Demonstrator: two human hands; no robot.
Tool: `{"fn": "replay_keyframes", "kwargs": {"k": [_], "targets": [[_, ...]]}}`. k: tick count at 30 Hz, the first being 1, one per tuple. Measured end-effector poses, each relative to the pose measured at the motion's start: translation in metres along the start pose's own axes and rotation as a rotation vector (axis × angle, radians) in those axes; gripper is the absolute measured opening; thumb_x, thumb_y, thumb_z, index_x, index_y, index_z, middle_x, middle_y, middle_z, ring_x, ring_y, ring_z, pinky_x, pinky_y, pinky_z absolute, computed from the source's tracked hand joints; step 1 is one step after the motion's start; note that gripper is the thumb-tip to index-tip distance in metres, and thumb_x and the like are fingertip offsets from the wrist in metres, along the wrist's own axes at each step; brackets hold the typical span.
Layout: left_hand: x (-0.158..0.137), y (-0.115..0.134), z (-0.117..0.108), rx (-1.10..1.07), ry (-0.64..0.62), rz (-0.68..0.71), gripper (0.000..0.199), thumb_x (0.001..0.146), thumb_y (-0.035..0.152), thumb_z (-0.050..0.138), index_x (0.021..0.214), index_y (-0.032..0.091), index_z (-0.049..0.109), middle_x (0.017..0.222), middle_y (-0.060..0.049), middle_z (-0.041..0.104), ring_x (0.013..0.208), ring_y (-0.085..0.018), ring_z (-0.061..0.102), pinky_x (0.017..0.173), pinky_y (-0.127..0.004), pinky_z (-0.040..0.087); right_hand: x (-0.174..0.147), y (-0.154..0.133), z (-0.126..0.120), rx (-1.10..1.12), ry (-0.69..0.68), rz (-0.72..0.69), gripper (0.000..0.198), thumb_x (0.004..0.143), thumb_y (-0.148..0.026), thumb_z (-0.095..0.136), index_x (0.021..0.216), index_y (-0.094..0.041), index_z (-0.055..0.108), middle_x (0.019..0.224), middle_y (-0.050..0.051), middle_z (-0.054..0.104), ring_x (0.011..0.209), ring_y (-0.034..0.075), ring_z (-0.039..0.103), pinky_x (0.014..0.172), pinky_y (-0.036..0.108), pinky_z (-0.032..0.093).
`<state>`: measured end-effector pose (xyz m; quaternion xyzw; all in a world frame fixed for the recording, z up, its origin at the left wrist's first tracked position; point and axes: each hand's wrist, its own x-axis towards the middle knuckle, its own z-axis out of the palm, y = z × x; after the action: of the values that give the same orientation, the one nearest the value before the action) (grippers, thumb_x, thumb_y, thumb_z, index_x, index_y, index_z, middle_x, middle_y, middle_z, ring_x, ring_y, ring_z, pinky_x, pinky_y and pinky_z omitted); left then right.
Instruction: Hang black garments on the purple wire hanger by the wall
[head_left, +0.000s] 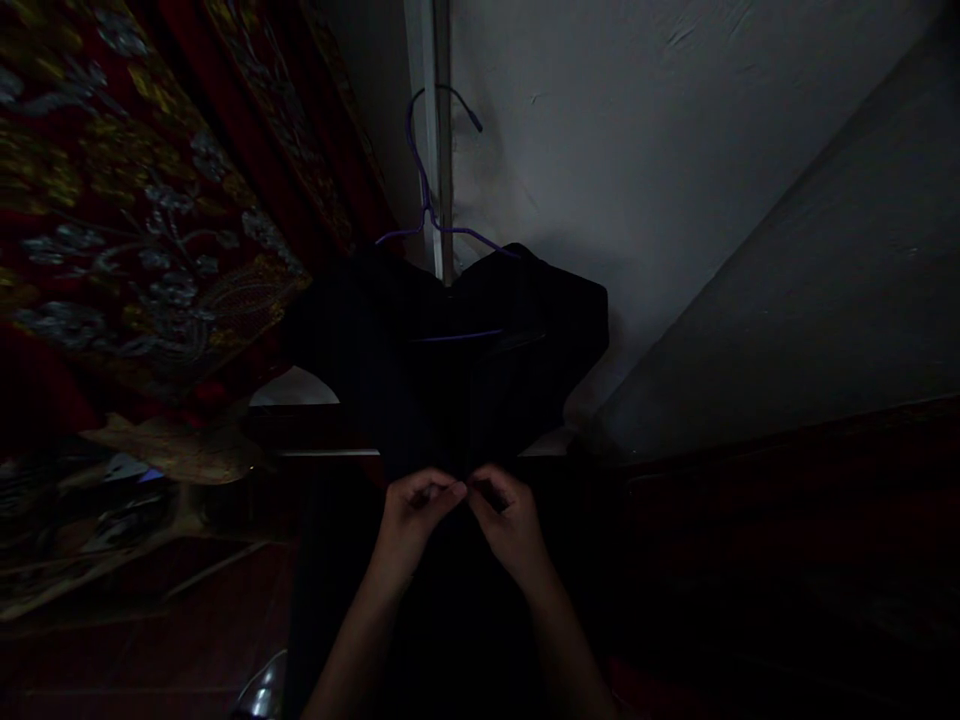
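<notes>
A dark garment with short sleeves and an open front hangs on a thin purple hanger. Both of my hands meet at its front, below the neck opening. My left hand pinches the cloth at one front edge, thumb against fingers. Close beside it, my right hand pinches the other front edge, the fingertips of the two nearly touching. The light is dim, so any button or fastener between the fingers cannot be made out. The garment's lower part melts into darkness.
Red fabric with gold and silver floral decoration fills the upper left. Behind the hanger runs a narrow vertical strip along a pale wall. A pale brown carved-looking piece stands at left above a reddish tiled floor.
</notes>
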<state>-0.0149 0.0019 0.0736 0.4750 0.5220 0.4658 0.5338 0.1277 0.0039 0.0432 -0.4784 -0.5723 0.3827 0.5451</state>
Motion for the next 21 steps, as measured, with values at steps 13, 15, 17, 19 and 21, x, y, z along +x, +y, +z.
{"fn": "replay_keyframes", "kwargs": {"k": [13, 15, 17, 19, 21], "targets": [[0.070, 0.127, 0.007, -0.373, 0.041, 0.142, 0.023, 0.061, 0.033, 0.086, 0.064, 0.015, 0.073, 0.047, 0.009, 0.031, 0.045, -0.004, 0.020, 0.044, -0.021, 0.013, -0.012, 0.048, 0.012, -0.138, -0.036, 0.032, 0.017, 0.094, -0.032, 0.056, 0.081, -0.021, 0.059, 0.076, 0.001, 0.063, 0.074, 0.017, 0.061, 0.071, 0.027, 0.047], [0.076, 0.149, 0.013, -0.363, 0.044, 0.253, 0.021, 0.061, 0.030, 0.085, 0.062, 0.014, 0.072, 0.046, 0.009, 0.032, 0.044, -0.004, 0.021, 0.043, -0.021, 0.012, -0.010, 0.048, 0.009, -0.191, -0.063, 0.010, 0.015, 0.093, -0.029, 0.056, 0.080, -0.021, 0.058, 0.075, 0.001, 0.061, 0.072, 0.016, 0.060, 0.069, 0.026, 0.045], [0.077, 0.159, 0.019, -0.349, 0.049, 0.340, 0.019, 0.064, 0.029, 0.084, 0.062, 0.014, 0.072, 0.047, 0.008, 0.032, 0.044, -0.004, 0.021, 0.043, -0.022, 0.012, -0.004, 0.044, 0.006, -0.236, -0.123, -0.035, 0.012, 0.091, -0.023, 0.055, 0.079, -0.021, 0.057, 0.076, 0.001, 0.062, 0.072, 0.016, 0.060, 0.067, 0.026, 0.045], [0.075, 0.160, 0.022, -0.328, 0.057, 0.397, 0.018, 0.067, 0.029, 0.082, 0.063, 0.015, 0.071, 0.048, 0.008, 0.032, 0.044, -0.004, 0.021, 0.044, -0.022, 0.012, 0.006, 0.036, -0.002, -0.276, -0.212, -0.067, 0.011, 0.089, -0.018, 0.055, 0.079, -0.021, 0.058, 0.078, 0.002, 0.064, 0.073, 0.016, 0.062, 0.067, 0.026, 0.045], [0.073, 0.155, 0.023, -0.298, 0.067, 0.456, 0.018, 0.071, 0.029, 0.081, 0.065, 0.016, 0.070, 0.048, 0.008, 0.035, 0.044, -0.005, 0.022, 0.044, -0.023, 0.013, 0.020, 0.020, -0.014, -0.322, -0.291, -0.076, 0.011, 0.088, -0.016, 0.058, 0.079, -0.021, 0.060, 0.079, 0.002, 0.066, 0.074, 0.017, 0.064, 0.068, 0.027, 0.047]]}}
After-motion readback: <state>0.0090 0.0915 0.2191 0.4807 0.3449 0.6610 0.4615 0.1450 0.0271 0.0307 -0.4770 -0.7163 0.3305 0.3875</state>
